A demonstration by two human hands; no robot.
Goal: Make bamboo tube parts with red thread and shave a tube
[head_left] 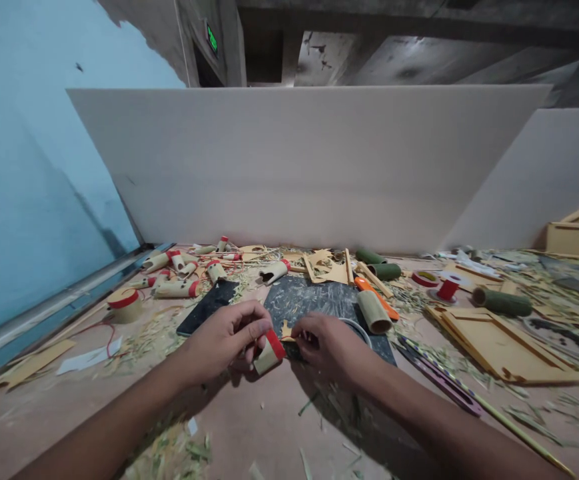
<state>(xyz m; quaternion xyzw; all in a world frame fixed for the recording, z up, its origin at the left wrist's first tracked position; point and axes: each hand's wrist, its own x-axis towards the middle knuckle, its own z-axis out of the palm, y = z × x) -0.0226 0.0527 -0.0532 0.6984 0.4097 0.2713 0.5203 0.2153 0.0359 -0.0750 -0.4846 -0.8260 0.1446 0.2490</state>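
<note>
My left hand (pixel 224 337) grips a short bamboo tube with a red band (pixel 268 353) at the near edge of a dark cutting mat (pixel 309 300). Beside it my right hand (pixel 329 345) has its fingers curled at the tube's red end, pinching something small that I cannot make out. A small tan cut-out piece (pixel 286 329) lies on the mat just behind the hands.
Several red-banded bamboo tubes (pixel 179 288) lie at the back left beside a black phone (pixel 208 307). On the mat's right are an orange knife (pixel 375 297) and a bare tube (pixel 374 312). Green bamboo (pixel 502 302), red thread spools (pixel 448 288), wooden frames (pixel 499 340) and shavings lie right. White boards stand behind.
</note>
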